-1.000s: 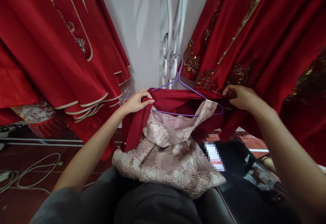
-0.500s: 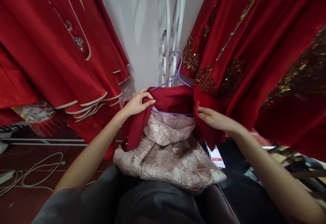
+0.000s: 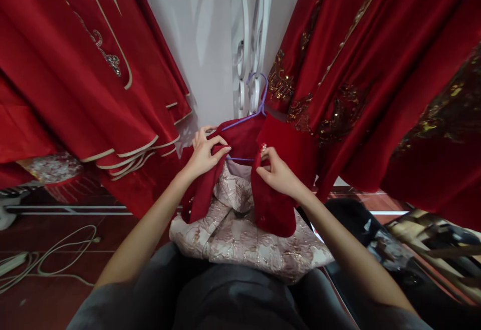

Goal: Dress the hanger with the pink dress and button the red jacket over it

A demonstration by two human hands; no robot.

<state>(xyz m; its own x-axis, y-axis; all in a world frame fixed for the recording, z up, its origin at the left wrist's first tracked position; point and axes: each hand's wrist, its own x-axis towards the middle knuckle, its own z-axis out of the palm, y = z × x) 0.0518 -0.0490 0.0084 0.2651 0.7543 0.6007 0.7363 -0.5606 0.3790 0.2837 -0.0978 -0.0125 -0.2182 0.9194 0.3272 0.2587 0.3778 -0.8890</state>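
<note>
A dark red jacket [image 3: 276,205] hangs on a purple wire hanger [image 3: 252,110] in front of me, over a pink and gold brocade garment [image 3: 248,242] that rests on my lap. My left hand [image 3: 205,153] is closed on the jacket's left front edge near the collar. My right hand [image 3: 273,172] pinches the jacket's right front panel, close to the left hand. The two red front edges nearly meet at the middle. The hanger's hook points up toward white metal scrollwork [image 3: 244,64].
Red embroidered gowns hang at the left [image 3: 86,69] and at the right [image 3: 376,79], close on both sides. A white wall [image 3: 203,44] stands behind. White cables [image 3: 48,257] lie on the dark red floor at the lower left. Black bags [image 3: 379,255] sit at the lower right.
My right hand has swept from the jacket's far right end in toward the middle, folding the right front panel across the pink garment. My left hand has stayed at the collar.
</note>
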